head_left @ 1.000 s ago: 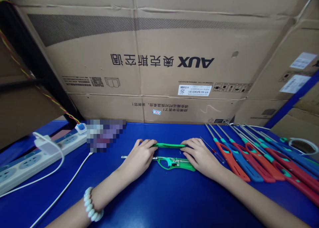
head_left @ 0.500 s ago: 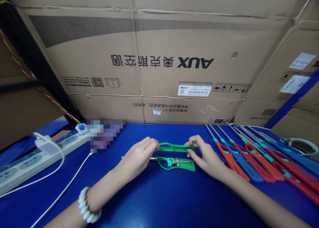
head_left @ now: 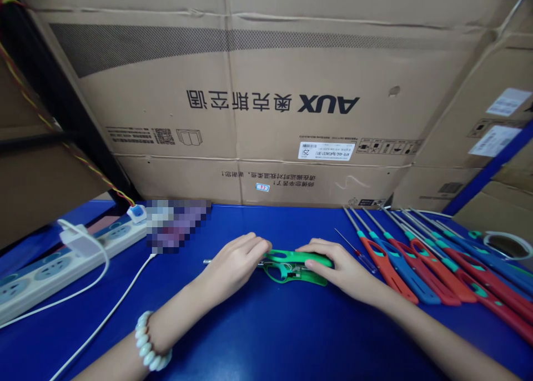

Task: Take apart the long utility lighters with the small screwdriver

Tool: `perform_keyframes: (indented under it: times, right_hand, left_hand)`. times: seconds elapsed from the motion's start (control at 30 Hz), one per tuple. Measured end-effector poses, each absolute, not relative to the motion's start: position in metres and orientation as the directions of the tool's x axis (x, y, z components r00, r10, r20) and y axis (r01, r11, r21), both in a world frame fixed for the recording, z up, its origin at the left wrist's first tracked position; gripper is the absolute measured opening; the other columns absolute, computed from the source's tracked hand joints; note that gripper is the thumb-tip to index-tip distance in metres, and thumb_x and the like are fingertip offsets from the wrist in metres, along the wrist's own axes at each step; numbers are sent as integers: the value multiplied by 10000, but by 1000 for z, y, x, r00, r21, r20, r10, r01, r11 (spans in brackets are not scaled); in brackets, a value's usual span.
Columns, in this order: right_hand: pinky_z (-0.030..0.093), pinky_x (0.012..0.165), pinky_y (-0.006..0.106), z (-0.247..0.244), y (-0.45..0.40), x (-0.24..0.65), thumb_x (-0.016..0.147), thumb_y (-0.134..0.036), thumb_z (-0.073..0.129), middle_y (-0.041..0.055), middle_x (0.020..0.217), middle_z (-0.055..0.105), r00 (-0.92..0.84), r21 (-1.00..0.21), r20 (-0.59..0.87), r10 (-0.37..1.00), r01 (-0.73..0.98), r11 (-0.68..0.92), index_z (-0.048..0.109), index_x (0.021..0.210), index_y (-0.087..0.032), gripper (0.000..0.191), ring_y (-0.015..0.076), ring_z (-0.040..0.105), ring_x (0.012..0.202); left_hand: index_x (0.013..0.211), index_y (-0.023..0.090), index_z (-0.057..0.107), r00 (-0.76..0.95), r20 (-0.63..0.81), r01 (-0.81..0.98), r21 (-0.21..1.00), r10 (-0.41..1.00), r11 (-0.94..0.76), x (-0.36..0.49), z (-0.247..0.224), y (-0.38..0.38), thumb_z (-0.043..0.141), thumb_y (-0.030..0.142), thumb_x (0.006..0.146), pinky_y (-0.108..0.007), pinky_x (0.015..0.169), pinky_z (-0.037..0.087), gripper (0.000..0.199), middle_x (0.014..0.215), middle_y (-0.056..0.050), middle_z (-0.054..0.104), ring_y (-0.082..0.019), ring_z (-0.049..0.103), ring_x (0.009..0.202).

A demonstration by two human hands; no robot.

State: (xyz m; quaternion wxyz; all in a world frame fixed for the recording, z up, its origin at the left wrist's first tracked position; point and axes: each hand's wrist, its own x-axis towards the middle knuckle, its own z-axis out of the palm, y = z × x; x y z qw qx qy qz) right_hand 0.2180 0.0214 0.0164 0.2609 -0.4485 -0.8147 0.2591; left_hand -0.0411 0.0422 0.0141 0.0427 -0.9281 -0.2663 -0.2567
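Both of my hands hold a green half shell of a long-necked lighter [head_left: 287, 255], one at each end. My left hand [head_left: 237, 267] pinches its left end, and my right hand [head_left: 339, 267] is closed round its right end. Just below and partly covered by it, the other green half of the lighter [head_left: 306, 280] lies on the blue table with its inner parts and wires showing. A metal tube [head_left: 207, 262] sticks out to the left, partly hidden behind my left hand. Whether the two halves touch, I cannot tell.
Several red, orange and blue long-necked lighters [head_left: 416, 270] lie in a row on the right. Left of them is a thin screwdriver [head_left: 365, 261]. A white power strip [head_left: 50, 272] with cables sits at the left. Large cardboard [head_left: 266, 125] stands behind the blue table [head_left: 258, 331].
The held green half shell has come down and tilted over the lower half, now covering part of it. My right hand has moved slightly left and down, exposing the screwdriver.
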Motion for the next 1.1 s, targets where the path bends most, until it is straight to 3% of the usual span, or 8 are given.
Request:
perform_keyframes:
  times: [0.23, 0.43, 1.1]
  right_hand:
    - [393, 922, 407, 8, 22, 215, 836, -259, 643, 45, 944, 640, -485, -489, 246, 839, 685, 540, 649, 1033, -197, 207, 222, 565, 918]
    - [434, 844, 372, 3, 20, 215, 819, -207, 638, 55, 989, 609, -513, -453, 243, 823, 691, 564, 648, 1015, -190, 197, 223, 544, 924]
    - [387, 914, 414, 7, 21, 217, 788, -219, 646, 34, 947, 608, -530, -402, 190, 826, 726, 558, 659, 967, -211, 180, 215, 554, 887]
  left_hand:
    - [941, 171, 509, 759, 338, 553, 115, 556, -825, -41, 15, 45, 455, 49, 887, -305, 704, 455, 143, 864, -40, 625, -191, 557, 789]
    - [1026, 173, 536, 754, 252, 585, 165, 607, -794, -40, 16, 45, 539, 38, 849, -272, 661, 458, 223, 882, -37, 637, -188, 595, 788]
    - [997, 172, 567, 754, 274, 560, 208, 597, -802, -38, 9, 45, 543, 48, 868, -265, 645, 449, 180, 888, -33, 647, -176, 594, 769]
